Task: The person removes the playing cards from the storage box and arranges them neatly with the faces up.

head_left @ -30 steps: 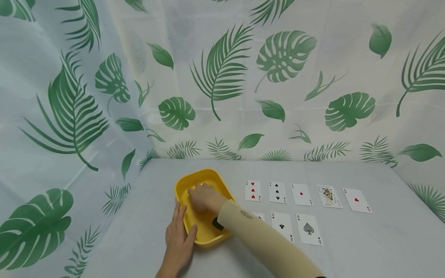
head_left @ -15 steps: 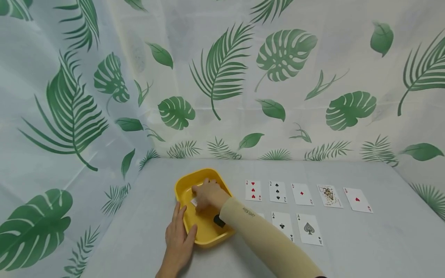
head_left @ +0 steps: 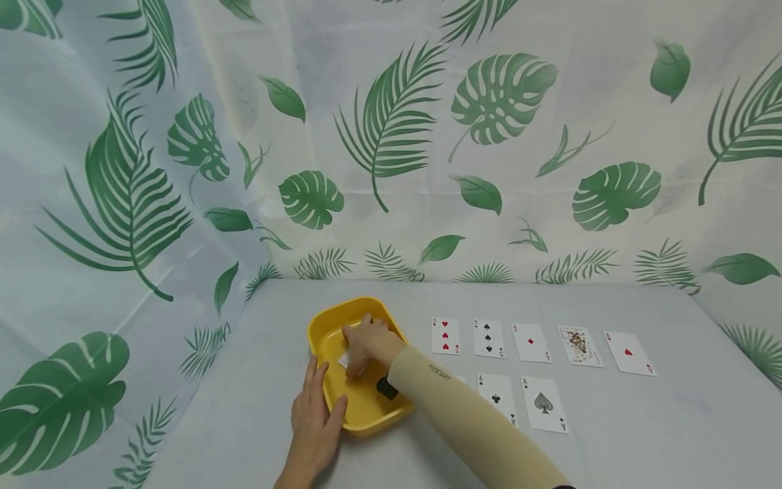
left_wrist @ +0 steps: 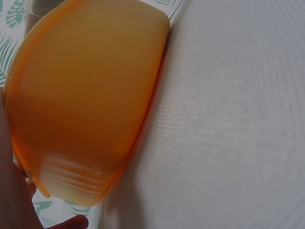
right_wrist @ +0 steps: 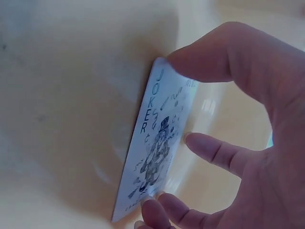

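Joker card [right_wrist: 157,152] pinched inside the yellow tray [head_left: 324,326], tilted up on edge off the tray floor, face toward the wrist camera. Held by the right hand [head_left: 365,346]: thumb curled over the upper corner, fingers [right_wrist: 214,150] bent against the face and lower edge, closed only as far as the thin card allows. Lifted clear of the tray floor, by the look of it, but not yet out over the rim.

Tray steadied at its near left side by the left hand [head_left: 314,421], laid flat on the bench [head_left: 641,435] with fingers straight along the wall and thumb against the near rim, gripping nothing.

Already laid face up on the bench to the right: a far row of five cards [head_left: 531,343] and a nearer row [head_left: 519,401], partly hidden by the sleeve [head_left: 464,421]. Judged partway through dealing out; further cards in the tray cannot be made out.
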`<control>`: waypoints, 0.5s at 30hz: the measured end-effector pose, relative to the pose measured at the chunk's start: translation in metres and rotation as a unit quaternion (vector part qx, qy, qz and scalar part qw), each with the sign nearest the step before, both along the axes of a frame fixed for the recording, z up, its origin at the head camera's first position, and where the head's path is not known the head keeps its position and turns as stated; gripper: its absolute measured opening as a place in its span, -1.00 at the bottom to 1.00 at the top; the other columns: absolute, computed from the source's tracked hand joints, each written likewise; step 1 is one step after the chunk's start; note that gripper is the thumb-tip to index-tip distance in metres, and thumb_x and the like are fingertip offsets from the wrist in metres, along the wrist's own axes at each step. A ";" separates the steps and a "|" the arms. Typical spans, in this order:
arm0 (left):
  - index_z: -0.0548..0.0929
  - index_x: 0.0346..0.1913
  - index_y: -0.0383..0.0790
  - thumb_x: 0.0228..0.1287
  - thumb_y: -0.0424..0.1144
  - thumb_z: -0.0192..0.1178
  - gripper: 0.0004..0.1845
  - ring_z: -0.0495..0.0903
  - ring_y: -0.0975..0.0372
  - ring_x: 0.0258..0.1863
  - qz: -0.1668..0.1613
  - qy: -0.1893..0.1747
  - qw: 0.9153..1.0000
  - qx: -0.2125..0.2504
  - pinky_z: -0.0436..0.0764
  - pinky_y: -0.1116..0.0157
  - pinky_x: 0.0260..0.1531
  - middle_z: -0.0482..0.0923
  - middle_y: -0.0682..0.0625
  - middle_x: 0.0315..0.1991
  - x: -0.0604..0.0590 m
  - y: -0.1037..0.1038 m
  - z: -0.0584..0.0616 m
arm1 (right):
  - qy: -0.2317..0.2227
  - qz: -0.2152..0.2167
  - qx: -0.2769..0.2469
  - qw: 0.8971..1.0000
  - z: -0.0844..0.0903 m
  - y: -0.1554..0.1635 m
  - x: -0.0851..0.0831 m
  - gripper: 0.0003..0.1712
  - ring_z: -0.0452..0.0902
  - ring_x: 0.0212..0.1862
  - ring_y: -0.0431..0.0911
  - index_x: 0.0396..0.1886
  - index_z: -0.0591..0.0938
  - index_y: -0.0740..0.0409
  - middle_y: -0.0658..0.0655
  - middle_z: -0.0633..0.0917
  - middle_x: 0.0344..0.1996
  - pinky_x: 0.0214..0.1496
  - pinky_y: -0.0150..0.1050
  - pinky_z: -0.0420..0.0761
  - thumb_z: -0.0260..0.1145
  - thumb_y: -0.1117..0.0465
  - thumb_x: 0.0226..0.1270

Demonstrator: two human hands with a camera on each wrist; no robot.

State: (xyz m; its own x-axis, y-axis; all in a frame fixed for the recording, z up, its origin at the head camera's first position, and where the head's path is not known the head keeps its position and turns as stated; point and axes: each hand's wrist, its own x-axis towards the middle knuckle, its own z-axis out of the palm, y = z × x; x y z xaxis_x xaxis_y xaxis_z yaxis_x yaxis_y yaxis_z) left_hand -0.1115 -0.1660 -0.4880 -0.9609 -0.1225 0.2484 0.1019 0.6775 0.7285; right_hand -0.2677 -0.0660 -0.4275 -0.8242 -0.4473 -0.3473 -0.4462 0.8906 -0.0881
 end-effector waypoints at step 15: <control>0.17 0.51 -0.29 0.49 -0.20 0.11 -0.36 0.13 -0.20 0.43 0.003 0.003 1.000 0.004 0.04 -0.28 0.29 -0.13 -0.14 0.62 0.000 0.001 0.000 | 0.016 0.029 0.012 0.999 0.000 0.001 0.002 0.04 0.40 0.18 0.26 0.40 0.40 -0.08 0.32 0.41 0.25 0.35 0.19 0.30 0.63 -0.21 -0.11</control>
State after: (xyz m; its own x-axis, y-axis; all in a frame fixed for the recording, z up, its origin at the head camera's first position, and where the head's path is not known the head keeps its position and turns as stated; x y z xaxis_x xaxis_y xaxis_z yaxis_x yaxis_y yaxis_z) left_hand -0.1114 -0.1653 -0.4878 -0.9587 -0.1308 0.2527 0.1015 0.6724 0.7332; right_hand -0.2658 -0.0653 -0.4276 -0.8086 -0.4862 -0.3314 -0.4989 0.8651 -0.0519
